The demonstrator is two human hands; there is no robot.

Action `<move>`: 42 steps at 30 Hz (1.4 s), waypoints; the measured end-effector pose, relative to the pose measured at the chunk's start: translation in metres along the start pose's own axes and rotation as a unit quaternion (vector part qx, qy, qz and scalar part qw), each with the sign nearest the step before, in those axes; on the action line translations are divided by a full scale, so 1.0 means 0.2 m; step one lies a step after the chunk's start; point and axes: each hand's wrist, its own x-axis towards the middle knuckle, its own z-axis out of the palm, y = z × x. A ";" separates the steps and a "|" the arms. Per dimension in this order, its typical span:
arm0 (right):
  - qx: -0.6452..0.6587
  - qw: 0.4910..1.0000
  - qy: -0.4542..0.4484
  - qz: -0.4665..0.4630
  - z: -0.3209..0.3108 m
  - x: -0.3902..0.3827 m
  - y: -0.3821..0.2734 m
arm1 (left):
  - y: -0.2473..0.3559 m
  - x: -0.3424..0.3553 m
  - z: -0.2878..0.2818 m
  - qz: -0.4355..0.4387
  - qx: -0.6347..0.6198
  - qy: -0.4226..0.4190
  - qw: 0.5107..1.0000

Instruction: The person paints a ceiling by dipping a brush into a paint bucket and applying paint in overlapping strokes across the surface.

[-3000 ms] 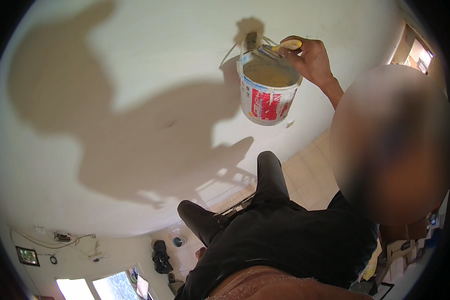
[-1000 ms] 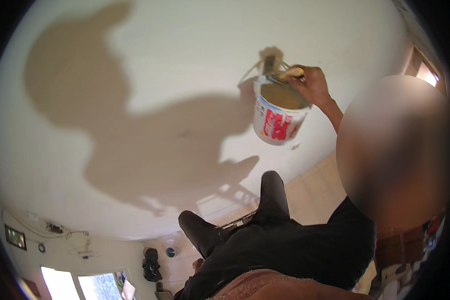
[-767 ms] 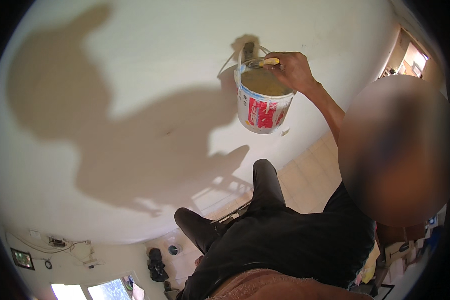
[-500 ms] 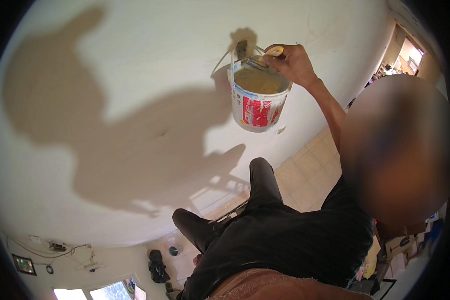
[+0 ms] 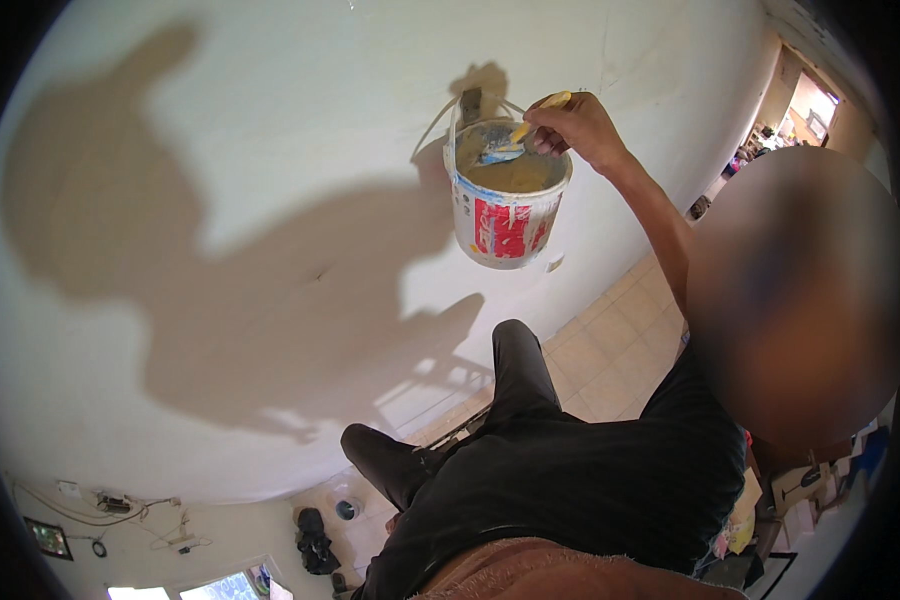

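In my right hand (image 5: pixel 577 128) is a paintbrush (image 5: pixel 519 134), its yellowish handle pinched between thumb and fingers. The brush slants down into the bucket's mouth, and its blue-smeared head shows above the contents. The white plastic bucket (image 5: pixel 511 228), with a red label and paint smears, is close to the wall and holds a yellowish-brown liquid. Its wire handle rises toward a dark block (image 5: pixel 471 103) on the wall; what bears its weight is unclear. Only a sliver of my left hand (image 5: pixel 392 523) shows beside my dark trousers, its fingers hidden.
A pale wall (image 5: pixel 300 100) fills the upper left, carrying my large shadow and a ladder-like shadow. Tiled floor (image 5: pixel 610 345) lies below. A black bag-like thing (image 5: pixel 315 540) and a dark round container (image 5: pixel 346 509) are on the floor at lower left. Boxes (image 5: pixel 805 485) are stacked at lower right.
The brush head has shifted from the bucket's far rim down toward its middle, and more of it shows. My right hand has turned slightly. The bucket appears a little farther left in view.
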 end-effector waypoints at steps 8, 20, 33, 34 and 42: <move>-0.193 0.975 -0.090 -0.068 0.03 0.01 -0.04 | -0.02 -0.01 0.00 -0.009 -0.009 0.003 1.000; -0.409 0.833 -0.100 -0.359 0.04 0.10 0.04 | 0.00 -0.01 0.01 -0.021 -0.024 0.003 0.999; -0.176 0.966 -0.040 -0.187 0.00 -0.11 -0.06 | -0.05 -0.01 -0.04 -0.021 -0.056 0.021 0.998; -0.129 0.980 -0.060 -0.140 0.02 -0.11 -0.07 | -0.06 -0.02 -0.03 0.037 -0.019 0.036 0.998; 0.018 0.988 0.000 -0.153 0.01 -0.17 -0.10 | -0.04 0.03 -0.02 0.032 -0.012 0.036 0.999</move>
